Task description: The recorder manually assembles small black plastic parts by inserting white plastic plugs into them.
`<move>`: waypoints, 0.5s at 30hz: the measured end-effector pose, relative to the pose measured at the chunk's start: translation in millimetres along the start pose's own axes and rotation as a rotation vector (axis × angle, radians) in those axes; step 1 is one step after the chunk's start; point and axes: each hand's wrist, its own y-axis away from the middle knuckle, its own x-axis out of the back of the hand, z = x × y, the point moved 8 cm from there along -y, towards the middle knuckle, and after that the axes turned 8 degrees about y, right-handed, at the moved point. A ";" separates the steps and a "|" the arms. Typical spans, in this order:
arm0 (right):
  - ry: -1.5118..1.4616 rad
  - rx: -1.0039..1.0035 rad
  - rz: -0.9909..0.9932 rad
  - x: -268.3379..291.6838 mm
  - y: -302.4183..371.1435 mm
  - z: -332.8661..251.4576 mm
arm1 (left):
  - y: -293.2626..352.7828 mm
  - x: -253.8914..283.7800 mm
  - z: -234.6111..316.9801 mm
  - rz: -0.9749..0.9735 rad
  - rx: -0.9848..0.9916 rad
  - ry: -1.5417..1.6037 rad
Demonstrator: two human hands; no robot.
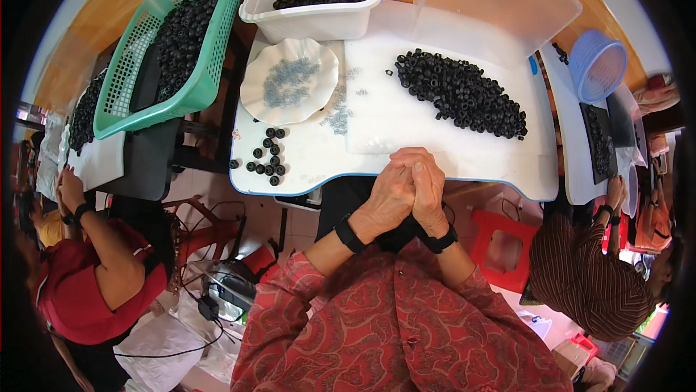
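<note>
While both hands are pressed together at the lower centre of the frame, the left hand point(388, 200) and right hand point(429, 187) clench over something I cannot see. Black rings point(464, 95) lie heaped at upper right; reaching there seems next.

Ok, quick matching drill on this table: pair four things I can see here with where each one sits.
Things:
1. white scalloped plate
2. big heap of black rings
3. green basket
4. small cluster of black rings

Places:
A. on the white board, right of centre
B. near the table's front left edge
C. off the table's left side
D. in front of the white tub

Pairs: 1-D, 2-A, 3-C, 4-B
</note>
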 end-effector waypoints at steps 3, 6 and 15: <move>-0.029 -0.024 0.019 0.5 1.2 4.7 | 4.6 -8.8 -5.1 -0.096 0.009 0.007; -0.071 -0.051 0.039 1.2 3.9 9.9 | 1.3 -9.2 -6.1 -0.111 0.026 -0.011; -0.096 -0.096 0.008 1.8 1.5 5.7 | -3.6 -12.4 -0.4 -0.153 -0.020 0.024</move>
